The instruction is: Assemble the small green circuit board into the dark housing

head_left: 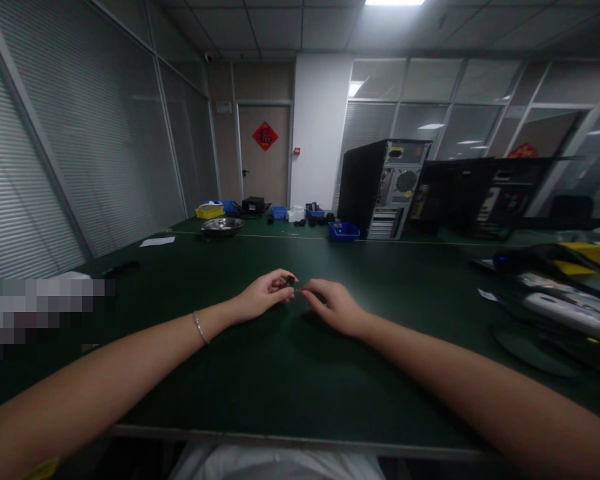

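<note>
Between the thumb and fingers of my left hand is a small black part, too small to name. My right hand is just to the right of it, its thumb and forefinger pinched together. A tiny thin bit seems to show at those fingertips, facing the black part, but I cannot make out what it is. Both hands are close together over the middle of the dark green table. A bracelet circles my left wrist.
A metal bowl and a yellow bin stand at the back left. Further right are a blue bin and a black computer tower. Cables and equipment crowd the right side. A paper sheet lies left.
</note>
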The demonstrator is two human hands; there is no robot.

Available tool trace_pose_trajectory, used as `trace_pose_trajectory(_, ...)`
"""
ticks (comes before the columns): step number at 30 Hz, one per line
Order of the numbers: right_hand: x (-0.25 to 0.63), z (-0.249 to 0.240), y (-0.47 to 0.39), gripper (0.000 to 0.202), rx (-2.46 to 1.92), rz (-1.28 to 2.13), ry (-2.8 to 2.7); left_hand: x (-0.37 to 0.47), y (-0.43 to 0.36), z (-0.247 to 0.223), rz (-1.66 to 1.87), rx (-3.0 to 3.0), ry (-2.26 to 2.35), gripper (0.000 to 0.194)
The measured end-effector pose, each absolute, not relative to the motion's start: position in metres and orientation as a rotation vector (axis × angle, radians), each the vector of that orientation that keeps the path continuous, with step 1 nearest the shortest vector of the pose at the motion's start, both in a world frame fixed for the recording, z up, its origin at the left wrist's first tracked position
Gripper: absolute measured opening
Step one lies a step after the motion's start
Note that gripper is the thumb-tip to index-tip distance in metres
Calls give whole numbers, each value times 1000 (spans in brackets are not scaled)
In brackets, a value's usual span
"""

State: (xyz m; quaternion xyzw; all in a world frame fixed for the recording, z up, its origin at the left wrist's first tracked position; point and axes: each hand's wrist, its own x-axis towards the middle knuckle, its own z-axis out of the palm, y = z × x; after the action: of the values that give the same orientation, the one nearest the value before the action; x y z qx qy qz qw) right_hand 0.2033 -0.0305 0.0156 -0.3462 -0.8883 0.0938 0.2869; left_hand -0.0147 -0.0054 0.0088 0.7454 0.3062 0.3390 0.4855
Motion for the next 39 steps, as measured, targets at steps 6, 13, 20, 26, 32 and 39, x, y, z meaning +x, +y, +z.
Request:
trace_pose_trajectory(6, 203, 13, -27, 21, -979, 238, -2344, -17, -12, 16, 773, 2148, 832, 47)
trace_pose_trajectory(13, 203, 12, -26, 22, -1024, 198, -2370, -17, -10, 11, 751, 2261, 785, 41)
trace_pose_trajectory(20, 203, 12, -26, 22, -1056, 166, -2400, -18, -10, 11, 723, 2138, 786, 39)
trace_pose_trajectory(26, 203, 14, -26, 22, -1068, 182, -2433, -18, -13, 13, 768, 2302, 854, 35)
trace_pose_trajectory(32, 203, 11, -24, 22, -1055, 176, -2411, -16, -13, 12, 759, 2218, 816, 37)
trace_pose_trajectory(39, 203, 8, -23, 22, -1032, 207, -2384, -18, -9, 11, 714, 2053, 772, 39)
